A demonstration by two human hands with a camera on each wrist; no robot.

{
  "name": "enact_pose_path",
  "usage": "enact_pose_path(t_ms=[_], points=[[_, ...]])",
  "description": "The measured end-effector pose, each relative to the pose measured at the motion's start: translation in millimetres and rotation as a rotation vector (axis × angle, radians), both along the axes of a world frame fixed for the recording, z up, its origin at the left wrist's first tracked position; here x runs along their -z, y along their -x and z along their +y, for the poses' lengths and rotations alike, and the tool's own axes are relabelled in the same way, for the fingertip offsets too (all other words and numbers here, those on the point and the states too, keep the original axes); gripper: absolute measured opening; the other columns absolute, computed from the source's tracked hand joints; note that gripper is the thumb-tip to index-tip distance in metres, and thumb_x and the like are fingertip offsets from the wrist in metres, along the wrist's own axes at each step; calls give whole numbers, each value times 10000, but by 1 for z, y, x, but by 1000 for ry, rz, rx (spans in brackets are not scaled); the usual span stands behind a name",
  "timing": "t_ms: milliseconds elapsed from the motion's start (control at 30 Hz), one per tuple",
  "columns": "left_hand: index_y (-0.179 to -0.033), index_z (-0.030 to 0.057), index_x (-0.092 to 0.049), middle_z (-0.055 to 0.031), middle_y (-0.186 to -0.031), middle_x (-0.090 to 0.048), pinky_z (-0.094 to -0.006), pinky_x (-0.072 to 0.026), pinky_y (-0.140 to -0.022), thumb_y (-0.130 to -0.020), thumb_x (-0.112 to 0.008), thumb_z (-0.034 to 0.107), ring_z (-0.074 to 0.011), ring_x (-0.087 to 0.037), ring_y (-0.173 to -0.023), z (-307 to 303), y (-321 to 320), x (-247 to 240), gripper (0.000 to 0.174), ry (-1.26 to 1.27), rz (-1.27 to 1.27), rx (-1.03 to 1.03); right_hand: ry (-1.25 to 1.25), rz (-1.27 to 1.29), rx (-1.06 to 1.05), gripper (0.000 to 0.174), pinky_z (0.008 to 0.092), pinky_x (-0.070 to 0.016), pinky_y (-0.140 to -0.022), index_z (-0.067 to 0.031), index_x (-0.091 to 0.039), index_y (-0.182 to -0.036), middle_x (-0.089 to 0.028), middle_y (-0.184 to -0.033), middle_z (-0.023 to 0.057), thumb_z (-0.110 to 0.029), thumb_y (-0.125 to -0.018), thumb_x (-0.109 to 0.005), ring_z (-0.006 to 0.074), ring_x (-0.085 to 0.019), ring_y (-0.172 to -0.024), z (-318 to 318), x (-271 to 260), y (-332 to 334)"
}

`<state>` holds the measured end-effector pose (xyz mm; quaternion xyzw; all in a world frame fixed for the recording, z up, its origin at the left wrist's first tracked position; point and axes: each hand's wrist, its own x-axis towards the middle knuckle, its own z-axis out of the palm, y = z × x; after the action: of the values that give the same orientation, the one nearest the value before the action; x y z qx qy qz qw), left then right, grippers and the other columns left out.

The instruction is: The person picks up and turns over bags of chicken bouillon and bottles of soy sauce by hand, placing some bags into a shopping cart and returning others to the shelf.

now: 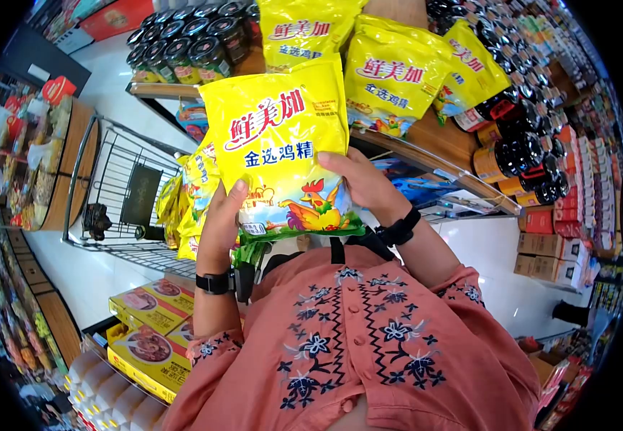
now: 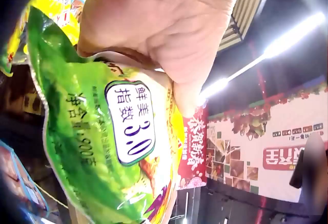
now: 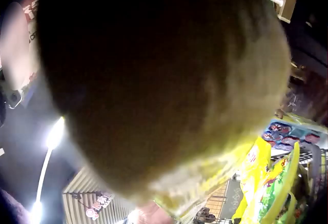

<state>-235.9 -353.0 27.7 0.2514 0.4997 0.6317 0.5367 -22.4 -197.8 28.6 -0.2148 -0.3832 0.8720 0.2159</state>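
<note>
A yellow bag of chicken bouillon [image 1: 275, 144], with a rooster printed near its green bottom edge, is held upright in front of the person's body. The left hand [image 1: 222, 214] grips its lower left side, thumb on the front. On the opposite side the right hand [image 1: 366, 185] grips it, its thumb also over the front. Up close in the left wrist view, the bag's green end [image 2: 82, 126] shows beside the left palm [image 2: 159, 24]. A dark, blurred shape fills most of the right wrist view and hides the right fingers.
Left of the held bag, more yellow bags [image 1: 195, 179] lie at a wire shopping cart [image 1: 121, 161]. Ahead, similar bags [image 1: 390, 75] stand on a wooden shelf [image 1: 426, 147] between dark-lidded jars [image 1: 182, 50] and bottles [image 1: 502, 158]. Yellow boxes [image 1: 153, 352] sit at lower left.
</note>
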Motion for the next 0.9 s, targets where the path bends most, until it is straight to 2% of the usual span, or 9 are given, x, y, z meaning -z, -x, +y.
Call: enact_pose_path(t_ms=[67,267,367,467,567,667,767,833,900], points=[[-1433,-37,-451,-148,-1353,-607,-334,-511,-988,-1021,-588,288,-226,-644,-1171,7,-2,1,542,-11,-128,61,9,-7,21,501,331,-537,-972,30,-541,-1369,-658,-1281,118,-240,-971,-684,185,-665,-1112,-1,-2,-8],[-1390,-29,-503,-128,-1298,-646,-335,-535,-951,-1030,-562,255,-208,-658,-1145,25,-25,-18,462,-7,-152,73,26,-87,97,480,317,-533,-960,22,-562,-1355,-680,-1241,103,-270,-988,-667,169,-667,-1093,5,5,-24],[-1401,-23,-493,-123,-1310,-636,-334,-537,-945,-1027,-562,249,-202,-655,-1139,26,-31,-20,468,40,-149,59,-7,-134,98,492,310,-521,-964,21,-565,-1357,-682,-1240,96,-310,-1002,-646,156,-663,-1084,-1,-1,-30],[-1417,-20,-476,-115,-1328,-620,-339,-534,-944,-1022,-569,242,-192,-650,-1129,29,-25,5,483,25,-127,37,-127,-180,74,515,303,-497,-978,14,-566,-1367,-673,-1262,88,-369,-1024,-604,142,-645,-1097,5,-1,-32],[-1411,-15,-485,-119,-1320,-631,-346,-544,-941,-1032,-567,257,-204,-662,-1123,30,-24,6,473,41,-151,31,-111,-229,49,480,293,-508,-934,1,-587,-1342,-683,-1222,68,-360,-1027,-601,124,-639,-1062,6,-4,-32],[-1393,-13,-500,-133,-1309,-642,-353,-555,-938,-1040,-565,287,-228,-676,-1114,30,-26,4,468,67,-173,-1,-269,-303,82,461,285,-516,-894,-1,-601,-1320,-692,-1177,53,-358,-1027,-601,110,-636,-1019,-2,-18,-27],[-1390,-13,-501,-142,-1299,-646,-355,-559,-931,-1054,-535,288,-232,-679,-1116,28,-28,-13,453,46,-202,68,-411,-347,60,453,281,-517,-884,4,-606,-1309,-694,-1155,43,-351,-1027,-605,99,-629,-1002,-3,-20,-28],[-1390,-14,-500,-144,-1295,-647,-348,-559,-925,-1061,-520,286,-225,-677,-1119,32,-29,-13,445,51,-147,70,-334,-217,128,459,290,-521,-877,-3,-601,-1326,-702,-1149,39,-351,-1026,-611,105,-637,-1005,0,-19,-28],[-1377,-12,-512,-128,-1285,-651,-343,-556,-922,-1056,-538,286,-209,-674,-1110,44,-33,-2,439,-32,-120,21,-273,-230,180,460,285,-523,-876,-4,-596,-1336,-705,-1155,46,-347,-1030,-607,108,-645,-1018,3,-21,-31]])
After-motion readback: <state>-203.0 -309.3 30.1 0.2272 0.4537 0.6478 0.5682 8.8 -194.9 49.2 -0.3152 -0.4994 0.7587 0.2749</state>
